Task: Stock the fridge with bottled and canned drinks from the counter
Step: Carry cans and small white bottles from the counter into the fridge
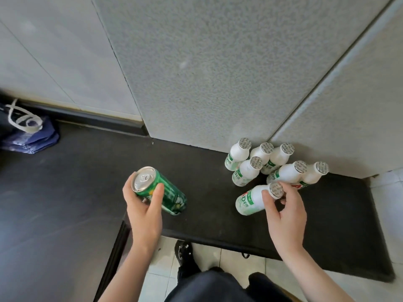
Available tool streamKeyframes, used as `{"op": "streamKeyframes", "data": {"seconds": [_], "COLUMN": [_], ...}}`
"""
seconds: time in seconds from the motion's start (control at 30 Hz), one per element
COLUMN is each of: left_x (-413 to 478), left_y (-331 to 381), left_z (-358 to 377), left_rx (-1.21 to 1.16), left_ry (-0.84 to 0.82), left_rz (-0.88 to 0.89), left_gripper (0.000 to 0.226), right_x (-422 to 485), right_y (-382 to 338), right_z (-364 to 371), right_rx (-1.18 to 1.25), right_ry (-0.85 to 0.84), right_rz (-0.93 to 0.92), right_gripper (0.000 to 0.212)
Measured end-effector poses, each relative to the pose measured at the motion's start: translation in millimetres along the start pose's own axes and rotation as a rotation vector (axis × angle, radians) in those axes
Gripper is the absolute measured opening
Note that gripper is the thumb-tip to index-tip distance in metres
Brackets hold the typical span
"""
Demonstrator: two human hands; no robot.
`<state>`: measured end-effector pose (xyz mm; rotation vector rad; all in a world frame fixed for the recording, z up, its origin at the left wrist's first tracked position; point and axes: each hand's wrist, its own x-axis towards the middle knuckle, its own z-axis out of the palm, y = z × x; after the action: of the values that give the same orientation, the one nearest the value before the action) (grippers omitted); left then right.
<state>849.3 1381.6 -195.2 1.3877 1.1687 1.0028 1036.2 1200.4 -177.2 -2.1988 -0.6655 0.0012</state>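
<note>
A tall green soda can with a silver top stands on the dark counter; my left hand grips it near the top, thumb on the near side. Several small white bottles with foil caps and green labels cluster at the counter's back right corner. My right hand pinches the neck of the nearest white bottle, thumb and fingers around its foil cap. The fridge is not in view.
A grey speckled wall panel rises behind the counter and bottles. A dark blue bag with white handles lies at the far left of the counter. Below the counter edge are pale floor tiles and a black shoe.
</note>
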Motion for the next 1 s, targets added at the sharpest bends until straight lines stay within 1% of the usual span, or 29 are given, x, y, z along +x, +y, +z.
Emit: {"op": "streamKeyframes", "data": {"seconds": [0.1,0.2,0.37,0.47,0.53,0.6,0.7,0.8,0.9,1.0], "left_x": [-27.9,-54.4,-109.4,-151.1,-183.5,-221.0,-282.9,-340.5,-390.9,-434.2], "left_y": [1.2,4.4,10.1,6.9,2.1,-5.1,-21.6,-30.7,-36.4,-43.1], "left_z": [-9.6,-22.9,-51.6,-74.7,-92.1,-112.8,-142.3,-167.4,-188.9,-208.8], "left_rx": [-0.051,-0.054,-0.118,-0.098,-0.067,-0.051,-0.067,-0.069,-0.068,-0.094], "left_ry": [0.004,0.024,0.158,0.259,0.368,0.506,0.711,0.888,1.061,1.219], "left_rz": [-0.066,-0.073,-0.111,-0.130,-0.139,-0.163,-0.246,-0.324,-0.369,-0.415], "left_gripper": [0.046,0.043,0.043,0.045,0.047,0.044,0.044,0.046,0.044,0.048], "right_x": [-4.8,-10.9,-30.1,-52.2,-72.3,-98.1,-142.2,-187.8,-234.0,-281.7], "right_y": [-8.2,-19.1,-38.1,-47.0,-54.1,-63.1,-78.1,-96.4,-117.1,-134.9], "right_z": [1.1,2.3,5.0,14.7,25.0,37.2,50.3,54.1,55.0,54.1], "right_rx": [0.034,0.085,0.215,0.285,0.329,0.358,0.380,0.396,0.394,0.368], "right_ry": [-0.094,-0.200,-0.358,-0.461,-0.560,-0.696,-0.908,-1.068,-1.229,-1.401], "right_rz": [-0.086,-0.211,-0.357,-0.460,-0.522,-0.586,-0.672,-0.739,-0.826,-0.911], "right_gripper": [0.043,0.042,0.039,0.034,0.034,0.036,0.040,0.041,0.036,0.026]}}
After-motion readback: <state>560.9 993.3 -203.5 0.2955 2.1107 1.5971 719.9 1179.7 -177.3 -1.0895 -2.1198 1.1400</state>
